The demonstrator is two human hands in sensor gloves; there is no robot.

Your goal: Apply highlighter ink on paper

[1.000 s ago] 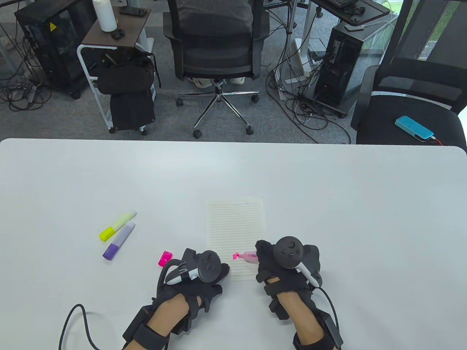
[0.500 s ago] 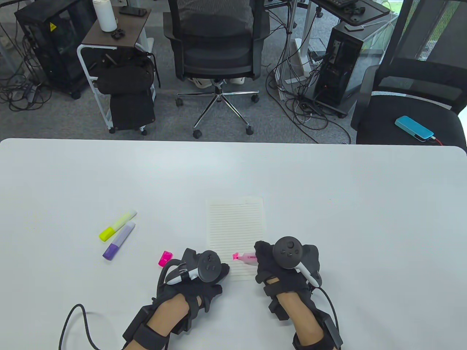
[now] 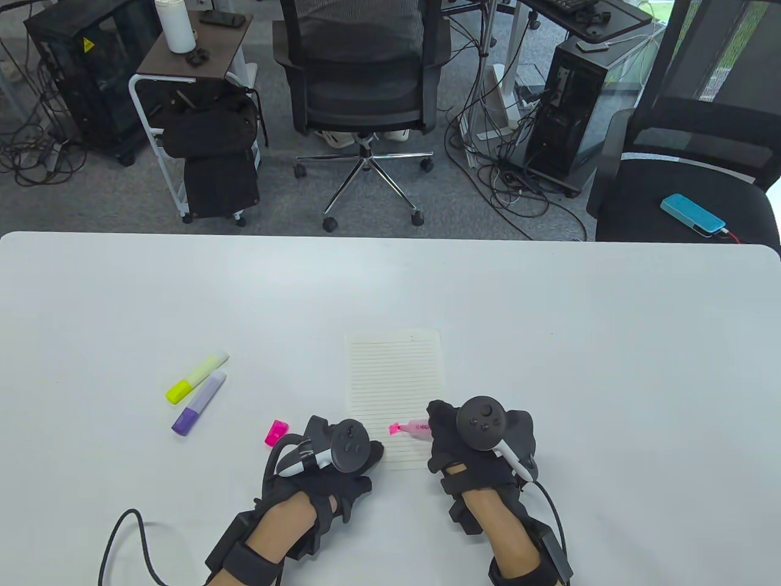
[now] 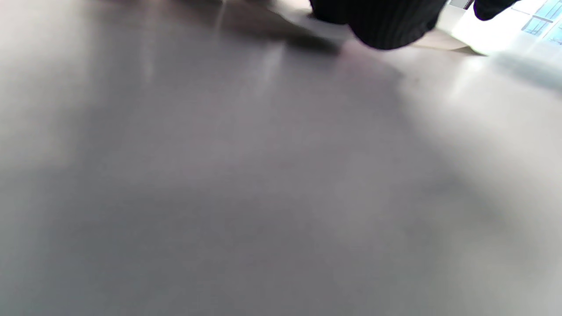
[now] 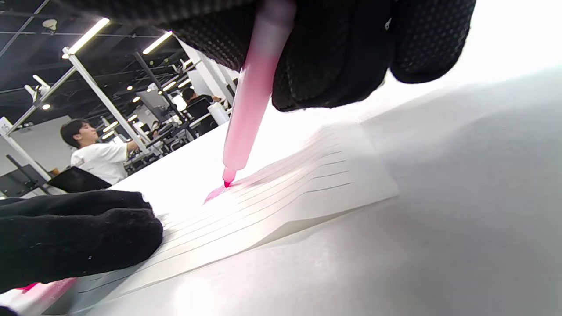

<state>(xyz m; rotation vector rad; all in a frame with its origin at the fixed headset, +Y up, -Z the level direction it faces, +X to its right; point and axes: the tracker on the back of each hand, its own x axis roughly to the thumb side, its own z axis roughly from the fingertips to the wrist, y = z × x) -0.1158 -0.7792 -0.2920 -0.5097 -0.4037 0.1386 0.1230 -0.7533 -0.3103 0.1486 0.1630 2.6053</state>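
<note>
A lined sheet of paper (image 3: 393,378) lies near the table's front edge. My right hand (image 3: 454,433) grips an uncapped pink highlighter (image 3: 412,428) with its tip on the lower part of the sheet. In the right wrist view the pink highlighter (image 5: 250,109) stands slanted, its tip touching the paper (image 5: 307,175) beside a small pink mark. My left hand (image 3: 360,458) rests on the sheet's lower left corner; how its fingers lie is hidden under the tracker. In the left wrist view only a dark fingertip (image 4: 382,26) shows at the top edge. The pink cap (image 3: 276,433) lies left of my left hand.
A yellow highlighter (image 3: 195,377) and a purple highlighter (image 3: 199,403), both capped, lie side by side on the white table (image 3: 549,342) to the left of the paper. Office chairs, computer towers and cables stand beyond the far edge. A person sits in the background of the right wrist view.
The pink highlighter's tip has stayed at nearly the same spot on the paper, shifting only slightly. My left hand has not moved.
</note>
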